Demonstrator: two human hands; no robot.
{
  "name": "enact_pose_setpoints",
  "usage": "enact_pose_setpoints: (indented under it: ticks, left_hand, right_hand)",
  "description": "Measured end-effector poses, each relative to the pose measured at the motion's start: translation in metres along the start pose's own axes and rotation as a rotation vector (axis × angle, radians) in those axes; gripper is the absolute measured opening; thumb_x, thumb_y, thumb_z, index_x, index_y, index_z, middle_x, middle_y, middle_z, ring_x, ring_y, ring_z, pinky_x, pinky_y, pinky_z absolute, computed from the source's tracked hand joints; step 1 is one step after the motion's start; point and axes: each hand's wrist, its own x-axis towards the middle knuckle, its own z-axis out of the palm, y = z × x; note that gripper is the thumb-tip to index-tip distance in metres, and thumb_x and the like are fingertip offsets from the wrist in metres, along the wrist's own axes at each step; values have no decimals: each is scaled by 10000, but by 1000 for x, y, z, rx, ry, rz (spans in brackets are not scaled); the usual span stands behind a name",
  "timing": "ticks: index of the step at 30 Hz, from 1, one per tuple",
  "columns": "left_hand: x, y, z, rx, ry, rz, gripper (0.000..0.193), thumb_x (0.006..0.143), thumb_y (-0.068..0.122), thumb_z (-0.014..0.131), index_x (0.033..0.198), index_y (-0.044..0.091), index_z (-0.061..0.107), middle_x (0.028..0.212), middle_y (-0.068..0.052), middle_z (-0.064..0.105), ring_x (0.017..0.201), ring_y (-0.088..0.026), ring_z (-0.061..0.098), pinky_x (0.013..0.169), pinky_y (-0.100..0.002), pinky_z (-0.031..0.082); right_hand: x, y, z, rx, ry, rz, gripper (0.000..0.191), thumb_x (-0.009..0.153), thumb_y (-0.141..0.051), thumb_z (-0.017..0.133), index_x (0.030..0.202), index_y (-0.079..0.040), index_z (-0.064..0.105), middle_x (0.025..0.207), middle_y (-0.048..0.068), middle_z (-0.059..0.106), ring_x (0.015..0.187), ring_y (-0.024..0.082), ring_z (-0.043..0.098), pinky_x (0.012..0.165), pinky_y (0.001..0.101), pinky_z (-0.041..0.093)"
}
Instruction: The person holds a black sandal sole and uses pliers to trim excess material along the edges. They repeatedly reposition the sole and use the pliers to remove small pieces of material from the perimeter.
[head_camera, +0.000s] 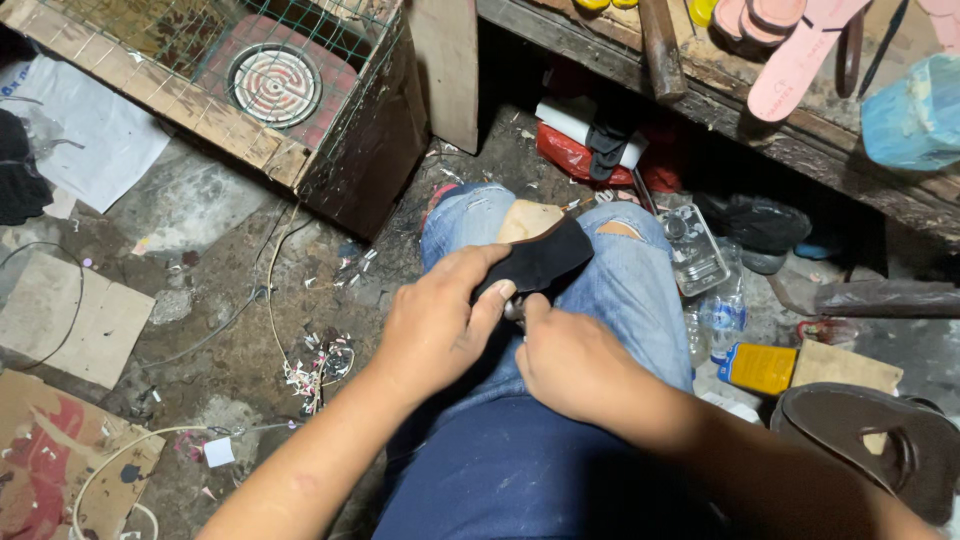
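A black shoe sole piece (545, 255) with a tan underside rests on my lap, over my torn blue jeans (610, 290). My left hand (435, 320) grips its near end, thumb on top. Right beside it, my right hand (570, 365) is closed around a small metal tool (513, 310) pressed against the sole's near edge; most of the tool is hidden in my fist.
A wooden box (250, 110) with wire mesh and a coil heater stands at upper left. The workbench (760, 90) at top right carries pink insoles and a hammer. A brown sandal (870, 440), yellow can (758, 368), plastic bottle and scraps litter the dirty floor.
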Motion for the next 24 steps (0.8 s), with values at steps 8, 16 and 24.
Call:
enact_pose_setpoints:
  ticks: [8, 16, 24]
  left_hand:
    - [2, -7, 2, 73, 0, -7, 313, 951, 226, 621, 1228, 82, 635, 1139, -146, 700, 897, -393, 705, 736, -479, 576]
    - [-9, 3, 11, 163, -12, 36, 372, 940, 232, 638, 1271, 63, 614, 1160, -172, 687, 766, -392, 712, 671, -469, 580]
    - [-3, -7, 9, 25, 61, -32, 334, 951, 247, 666, 1230, 64, 646, 1114, -182, 723, 951, -398, 709, 773, -478, 571]
  right_hand:
    - [1, 11, -19, 41, 131, -150, 269, 828, -163, 617, 987, 41, 545, 840, 269, 692, 844, 473, 678, 772, 552, 522]
    - [-22, 7, -30, 29, -58, 15, 296, 933, -253, 577, 1005, 30, 532, 788, 263, 701, 799, 468, 680, 773, 563, 517]
    - [3, 4, 10, -23, 86, -50, 272, 863, -157, 604, 1015, 50, 511, 801, 276, 688, 753, 471, 680, 714, 560, 539]
